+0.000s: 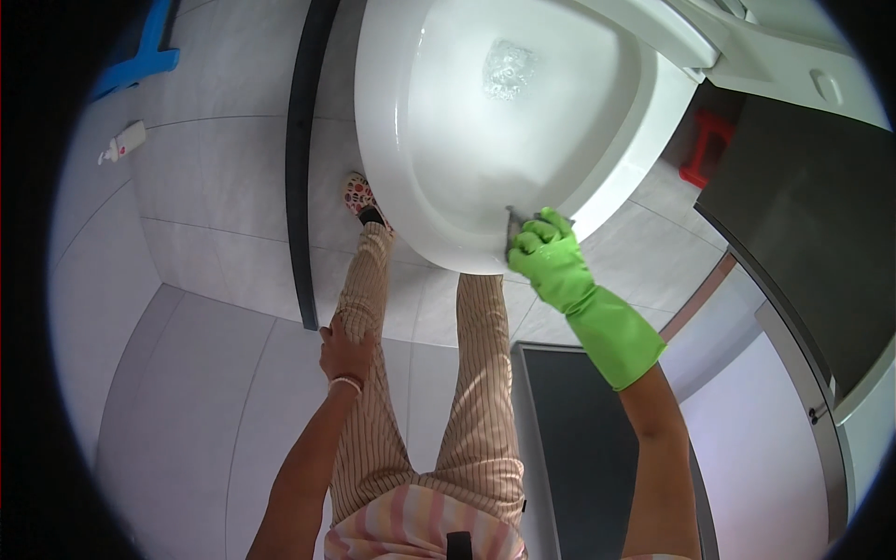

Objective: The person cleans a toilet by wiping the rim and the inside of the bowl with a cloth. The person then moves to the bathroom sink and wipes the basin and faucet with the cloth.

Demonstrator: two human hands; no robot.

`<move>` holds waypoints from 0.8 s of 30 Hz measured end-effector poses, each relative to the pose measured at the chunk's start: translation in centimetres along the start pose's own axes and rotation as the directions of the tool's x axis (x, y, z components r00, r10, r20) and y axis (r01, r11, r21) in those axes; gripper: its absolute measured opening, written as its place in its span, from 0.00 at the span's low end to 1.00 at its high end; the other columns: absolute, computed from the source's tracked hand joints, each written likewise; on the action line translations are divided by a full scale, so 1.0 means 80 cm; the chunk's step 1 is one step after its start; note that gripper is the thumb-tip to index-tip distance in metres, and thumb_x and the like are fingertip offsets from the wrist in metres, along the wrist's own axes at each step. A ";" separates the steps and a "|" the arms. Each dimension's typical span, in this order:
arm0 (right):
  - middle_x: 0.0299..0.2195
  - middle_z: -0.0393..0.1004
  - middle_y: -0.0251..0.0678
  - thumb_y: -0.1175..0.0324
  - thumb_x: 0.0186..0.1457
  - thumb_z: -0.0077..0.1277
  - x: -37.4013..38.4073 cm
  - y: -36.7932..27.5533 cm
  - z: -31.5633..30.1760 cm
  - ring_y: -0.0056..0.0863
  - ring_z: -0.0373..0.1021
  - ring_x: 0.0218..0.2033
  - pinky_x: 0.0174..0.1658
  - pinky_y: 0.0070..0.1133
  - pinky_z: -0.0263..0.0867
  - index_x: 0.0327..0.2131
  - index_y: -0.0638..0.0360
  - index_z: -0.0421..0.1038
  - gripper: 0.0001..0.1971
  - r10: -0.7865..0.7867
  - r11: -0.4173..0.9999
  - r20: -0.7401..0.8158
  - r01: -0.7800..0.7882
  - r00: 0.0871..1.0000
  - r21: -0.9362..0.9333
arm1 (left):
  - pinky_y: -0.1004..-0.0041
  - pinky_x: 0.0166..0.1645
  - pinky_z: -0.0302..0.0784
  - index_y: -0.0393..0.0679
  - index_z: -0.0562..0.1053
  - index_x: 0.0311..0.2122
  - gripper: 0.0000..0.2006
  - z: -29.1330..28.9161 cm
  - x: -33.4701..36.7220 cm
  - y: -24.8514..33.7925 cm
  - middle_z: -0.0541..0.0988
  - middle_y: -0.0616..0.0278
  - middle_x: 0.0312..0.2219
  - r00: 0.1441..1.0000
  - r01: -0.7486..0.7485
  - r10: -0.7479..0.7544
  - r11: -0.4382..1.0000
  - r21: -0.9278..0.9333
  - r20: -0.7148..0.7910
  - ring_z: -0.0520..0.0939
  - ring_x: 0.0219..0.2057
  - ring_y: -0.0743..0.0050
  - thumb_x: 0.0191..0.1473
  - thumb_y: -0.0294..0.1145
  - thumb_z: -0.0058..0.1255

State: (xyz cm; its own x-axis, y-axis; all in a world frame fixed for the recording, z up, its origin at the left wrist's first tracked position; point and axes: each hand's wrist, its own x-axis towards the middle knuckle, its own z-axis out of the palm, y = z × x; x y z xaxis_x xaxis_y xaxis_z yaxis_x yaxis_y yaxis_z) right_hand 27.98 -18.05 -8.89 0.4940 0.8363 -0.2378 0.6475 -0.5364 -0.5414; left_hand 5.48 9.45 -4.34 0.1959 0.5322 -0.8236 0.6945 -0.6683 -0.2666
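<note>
A white toilet bowl [401, 121] with water at its bottom fills the upper middle of the head view. At its near right rim is my right hand [546, 250], in a long green rubber glove. Its fingers are closed on a grey scouring pad [514, 229], which presses against the inner side of the rim. Much of the pad is hidden under the glove. My left hand [349, 353] is bare, with a bracelet at the wrist. It rests on my left knee over the striped trousers, its fingers apart and holding nothing.
A dark bar [301, 159] runs along the left of the bowl. Beyond it lie a white pump bottle [125, 142] and a blue plastic object [149, 61]. To the right are a dark cabinet [793, 224], a red object [707, 149] and the raised toilet seat [644, 28].
</note>
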 end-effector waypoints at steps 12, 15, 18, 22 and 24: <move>0.24 0.72 0.38 0.74 0.46 0.45 0.098 0.039 -0.015 0.30 0.70 0.28 0.34 0.25 0.66 0.25 0.59 0.70 0.03 0.462 0.843 0.526 -0.538 0.714 -0.011 | 0.56 0.41 0.74 0.43 0.58 0.53 0.34 0.000 -0.003 -0.002 0.65 0.47 0.43 0.999 0.043 -0.041 0.997 -0.071 0.032 0.74 0.40 0.46 0.43 0.50 0.52; 0.26 0.73 0.40 0.78 0.47 0.47 0.114 0.069 0.001 0.28 0.69 0.26 0.33 0.22 0.66 0.28 0.59 0.70 0.04 0.532 0.697 0.597 -0.711 0.600 0.092 | 0.56 0.41 0.73 0.43 0.58 0.53 0.34 0.002 -0.002 -0.003 0.65 0.47 0.43 0.994 0.076 -0.069 0.995 -0.071 0.084 0.74 0.40 0.46 0.43 0.50 0.52; 0.25 0.73 0.35 0.75 0.48 0.50 0.131 0.075 0.001 0.23 0.67 0.25 0.31 0.19 0.65 0.29 0.58 0.71 0.03 0.686 0.363 0.576 -0.895 0.445 0.259 | 0.57 0.41 0.73 0.43 0.57 0.53 0.34 0.004 -0.002 -0.005 0.65 0.47 0.42 0.990 0.098 -0.091 0.993 -0.063 0.103 0.74 0.40 0.47 0.43 0.50 0.52; 0.19 0.67 0.26 0.68 0.50 0.54 0.158 0.108 0.030 0.14 0.60 0.19 0.24 0.14 0.60 0.26 0.59 0.69 0.06 0.887 0.002 0.242 -0.527 0.394 0.850 | 0.57 0.41 0.73 0.42 0.57 0.53 0.34 0.006 -0.001 -0.007 0.65 0.47 0.42 0.987 0.108 -0.094 0.988 -0.108 0.128 0.74 0.40 0.47 0.43 0.50 0.52; 0.19 0.66 0.26 0.68 0.49 0.55 0.198 0.105 0.028 0.13 0.58 0.18 0.23 0.14 0.60 0.28 0.59 0.68 0.07 0.943 0.027 0.100 -0.370 0.318 0.929 | 0.57 0.40 0.73 0.42 0.57 0.53 0.34 0.004 -0.002 -0.016 0.65 0.47 0.42 0.987 0.114 -0.101 0.989 -0.097 0.125 0.74 0.39 0.47 0.43 0.49 0.52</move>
State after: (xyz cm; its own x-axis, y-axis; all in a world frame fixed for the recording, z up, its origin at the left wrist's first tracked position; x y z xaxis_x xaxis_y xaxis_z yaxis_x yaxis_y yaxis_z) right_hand 39.94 -9.08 -19.00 0.7098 -0.2280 -0.6665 -0.7044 -0.2187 -0.6753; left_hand 4.34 10.07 -3.99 0.0365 0.5281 -0.8484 0.7758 -0.5501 -0.3090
